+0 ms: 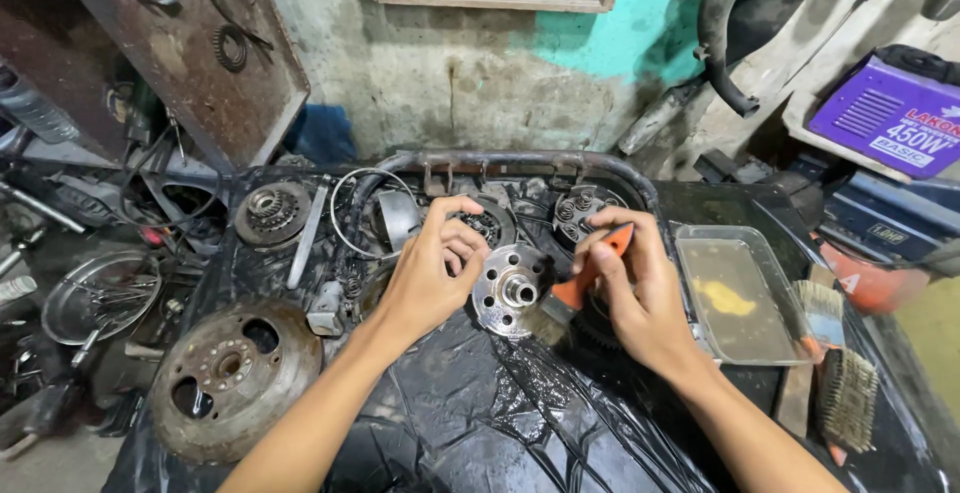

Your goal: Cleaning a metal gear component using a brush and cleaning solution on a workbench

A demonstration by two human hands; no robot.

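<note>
1. From the head view I looked down on a grimy workshop bench [480, 423] covered in black, oily plastic sheeting, set against a stained concrete wall patched with teal paint.
2. My left hand [432, 268] was curled shut round the rim of a round metal hub flange [512, 291], thumb and fingers pinching its left edge and holding it just above the sheeting at the middle of the bench.
3. My right hand [625, 288] was closed on the orange handle of a paintbrush [578, 288]; the bristles touched the flange's lower right edge.
4. A clear rectangular tray [745, 298] of murky liquid sat just beside my right hand, and two more brushes [838, 373] lay right of that tray.
5. A rusty brake drum [232, 373] lay at the near left of the bench, well apart from the flange.
6. A toothed sprocket part [272, 211] and a wire ring [370, 215] lay farther back, behind my left hand.
</note>
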